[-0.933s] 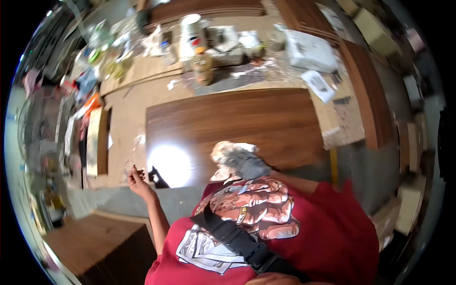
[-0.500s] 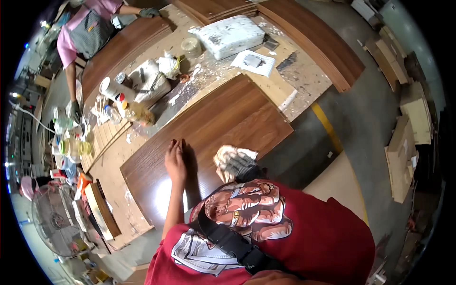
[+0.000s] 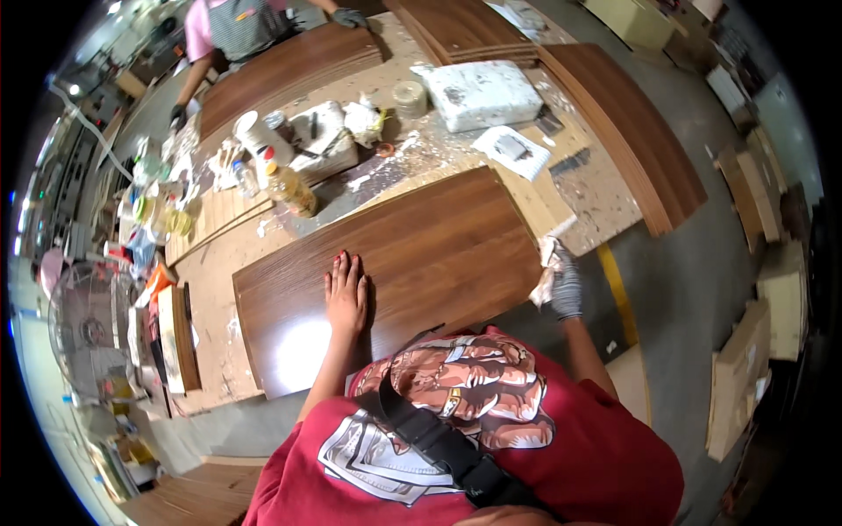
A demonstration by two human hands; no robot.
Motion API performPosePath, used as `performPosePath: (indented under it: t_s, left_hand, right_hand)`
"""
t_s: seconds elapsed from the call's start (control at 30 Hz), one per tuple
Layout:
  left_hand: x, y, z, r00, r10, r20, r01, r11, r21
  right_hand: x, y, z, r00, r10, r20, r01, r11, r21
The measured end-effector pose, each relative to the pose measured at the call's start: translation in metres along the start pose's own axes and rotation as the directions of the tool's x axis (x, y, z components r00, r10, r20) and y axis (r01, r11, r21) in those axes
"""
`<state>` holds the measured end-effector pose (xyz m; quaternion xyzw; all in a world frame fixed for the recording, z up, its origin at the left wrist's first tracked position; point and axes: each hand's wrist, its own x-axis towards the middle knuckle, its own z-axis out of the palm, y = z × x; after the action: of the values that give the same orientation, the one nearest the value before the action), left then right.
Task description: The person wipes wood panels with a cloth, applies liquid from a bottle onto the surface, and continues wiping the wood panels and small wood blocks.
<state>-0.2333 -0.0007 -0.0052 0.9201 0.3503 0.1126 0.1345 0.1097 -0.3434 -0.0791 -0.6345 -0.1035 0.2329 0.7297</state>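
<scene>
A brown wood-grain panel (image 3: 438, 237) lies flat on the worktable in front of me. My left hand (image 3: 347, 294) is bare and rests flat on the panel's face, fingers stretched out. At the panel's right end, my right hand (image 3: 564, 285) wears a grey glove and grips a whitish cloth (image 3: 548, 267). The cloth sits against the panel's right edge, its top end sticking up past my fingers. Part of the cloth is hidden by the glove.
Bottles, including one with yellowish liquid (image 3: 292, 191), stand beyond the panel. A paint-spotted white block (image 3: 482, 95) lies farther back. Stacked brown panels (image 3: 623, 131) are at the right. Across the table stands a person (image 3: 241, 26) in grey gloves. A fan (image 3: 88, 329) is at left.
My right hand has moved with the cloth from the panel's near middle out to its right edge. My left hand stays on the panel. The view has shifted.
</scene>
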Motion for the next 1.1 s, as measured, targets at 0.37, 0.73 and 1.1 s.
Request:
performPosePath:
  t_s: [0.37, 0.73, 1.1]
  left_hand:
    - [-0.052, -0.049, -0.014, 0.912, -0.398, -0.103, 0.403, 0.915, 0.031]
    - [-0.150, -0.096, -0.044, 0.614, -0.737, -0.282, 0.789, 0.571, 0.227]
    - [-0.199, -0.118, -0.043, 0.681, -0.564, -0.468, 0.660, 0.749, 0.056]
  right_hand:
    - [0.093, -0.021, 0.104, 0.860, -0.215, 0.463, 0.502, 0.518, -0.693]
    - [0.073, -0.027, 0.271, 0.527, -0.240, 0.815, 0.849, 0.185, -0.495]
    - [0.182, 0.001, 0.277, 0.589, -0.545, 0.597, 0.801, 0.295, -0.521]
